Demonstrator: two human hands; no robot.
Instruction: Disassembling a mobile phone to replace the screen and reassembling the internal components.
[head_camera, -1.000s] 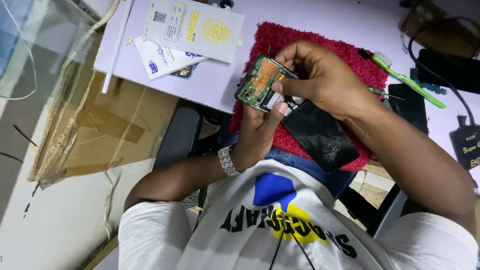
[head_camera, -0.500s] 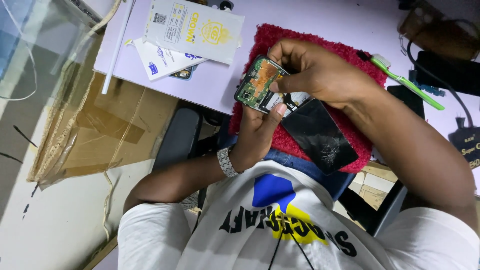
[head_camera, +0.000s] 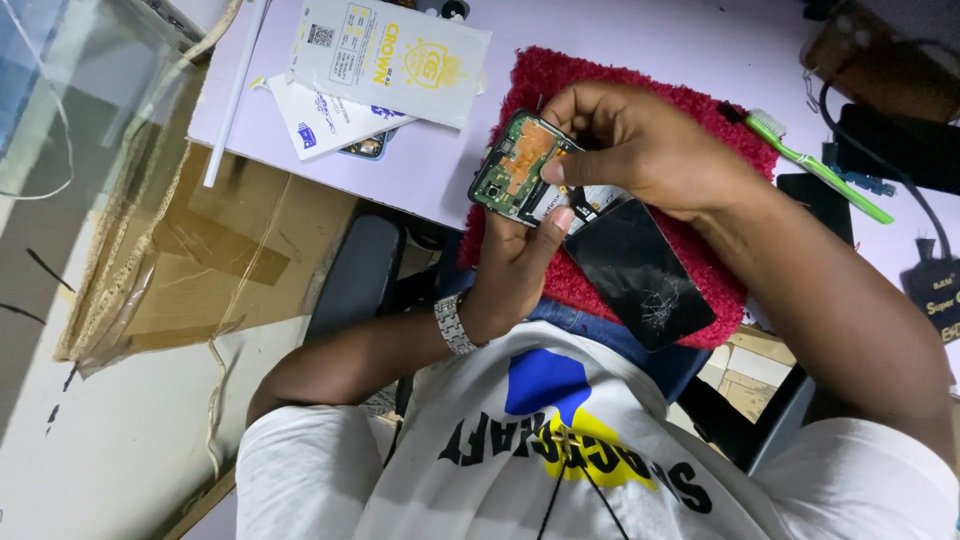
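Observation:
My left hand (head_camera: 510, 265), with a metal watch on its wrist, grips an opened phone (head_camera: 512, 168) whose green and orange circuit board is exposed. My right hand (head_camera: 645, 150) comes over from the right and pinches the phone's lower edge with thumb and fingers. A black cracked screen panel (head_camera: 640, 272) hangs out from under the phone, tilted over a red fuzzy mat (head_camera: 725, 135). Both hands are above the mat at the near edge of the lilac table (head_camera: 430, 180).
Two white printed packets (head_camera: 390, 55) lie at the table's left, one over a small device. A green toothbrush (head_camera: 825, 172) and black gadgets with cables (head_camera: 900, 145) sit to the right. Cardboard in plastic wrap (head_camera: 210, 255) leans on the floor at left.
The hands and phone have stayed in nearly the same place. The right thumb has shifted along the phone's edge, and the cracked panel has tilted slightly outward.

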